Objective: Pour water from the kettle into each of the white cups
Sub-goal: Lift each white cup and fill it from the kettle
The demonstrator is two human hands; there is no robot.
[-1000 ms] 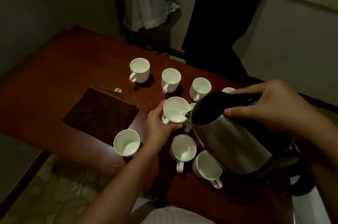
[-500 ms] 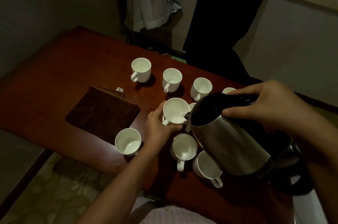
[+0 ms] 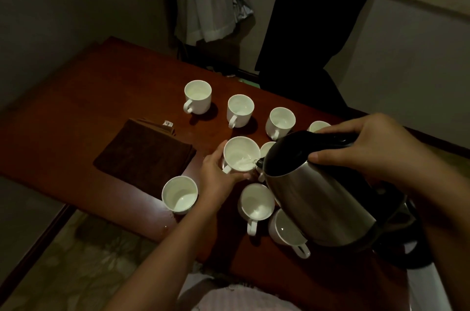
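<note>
white cups [image 3: 241, 154]: 9, 2 partly hidden, perhaps more | kettle [image 3: 318, 198]: 1 | brown cloth [image 3: 145, 155]: 1 | hands [image 3: 218, 178]: 2

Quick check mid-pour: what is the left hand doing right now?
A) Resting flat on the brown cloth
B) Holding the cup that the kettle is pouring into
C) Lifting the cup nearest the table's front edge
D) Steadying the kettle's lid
B: the left hand is wrapped around the white cup at the spout of the tilted kettle, which the right hand grips by its black handle.
</note>
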